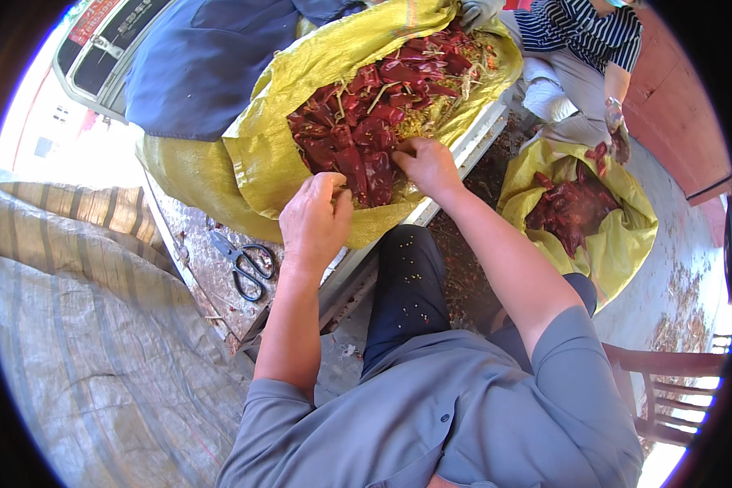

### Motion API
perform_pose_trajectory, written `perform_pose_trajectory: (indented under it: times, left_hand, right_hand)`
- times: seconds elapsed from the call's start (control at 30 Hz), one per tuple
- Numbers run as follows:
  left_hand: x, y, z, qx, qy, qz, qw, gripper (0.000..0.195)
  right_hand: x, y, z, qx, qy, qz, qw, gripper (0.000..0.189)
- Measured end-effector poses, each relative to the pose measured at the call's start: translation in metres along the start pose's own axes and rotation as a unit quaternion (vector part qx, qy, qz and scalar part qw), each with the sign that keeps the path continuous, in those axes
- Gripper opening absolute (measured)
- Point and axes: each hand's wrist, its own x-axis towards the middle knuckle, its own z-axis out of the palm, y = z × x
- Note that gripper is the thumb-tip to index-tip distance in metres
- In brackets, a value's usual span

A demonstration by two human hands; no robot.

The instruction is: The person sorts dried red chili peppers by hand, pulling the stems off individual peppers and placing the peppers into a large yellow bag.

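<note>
Dried red chili peppers [372, 131], with pale stems and yellow seeds among them, fill the mouth of a yellow woven sack [259, 155] lying on a worn flat surface. My left hand [317, 216] is over the sack's near edge, thumb and fingers bent towards each other; whether something small is between them cannot be made out. At the right side of the peppers is my right hand [427, 165], its fingertips down against them and partly hidden. Black-handled scissors [244, 262] lie on the surface left of my left forearm.
Beside my right arm, a second yellow sack [631, 244] holds more red peppers [570, 210]. A person in a striped shirt [579, 36] sits behind it. Another person's gloved hand [479, 12] touches the large sack's far end. A wooden chair [665, 363] stands at right, a tarp [97, 341] at left.
</note>
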Motion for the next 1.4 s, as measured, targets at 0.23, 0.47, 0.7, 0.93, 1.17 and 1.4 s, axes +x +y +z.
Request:
perform_pose_trajectory:
  times: [0.23,0.47,0.7,0.93,1.17,1.4]
  left_hand:
    - [0.004,-0.013,0.011,-0.011,0.012,0.016,1.0,0.015]
    - [0.015,-0.012,0.014,0.06,-0.039,-0.097,0.993,0.047]
    - [0.024,-0.019,0.037,-0.02,-0.074,-0.14,0.987,0.06]
    - [0.001,-0.003,0.007,-0.167,0.034,0.005,0.985,0.021]
    - [-0.012,0.026,-0.002,-0.183,0.041,0.088,0.978,0.02]
    - [-0.012,0.064,0.017,-0.237,-0.003,0.012,0.971,0.017]
  right_hand:
    - [0.0,-0.001,-0.001,0.065,0.022,0.029,0.997,0.035]
    - [-0.027,-0.018,-0.001,-0.043,-0.021,0.038,0.998,0.037]
    - [-0.03,-0.011,0.014,0.134,-0.032,0.021,0.99,0.024]
    - [-0.052,-0.025,0.006,0.309,0.001,-0.035,0.951,0.012]
    - [-0.077,-0.043,-0.023,0.374,-0.019,-0.095,0.922,0.009]
    - [-0.115,-0.04,-0.063,0.494,-0.089,0.002,0.865,0.028]
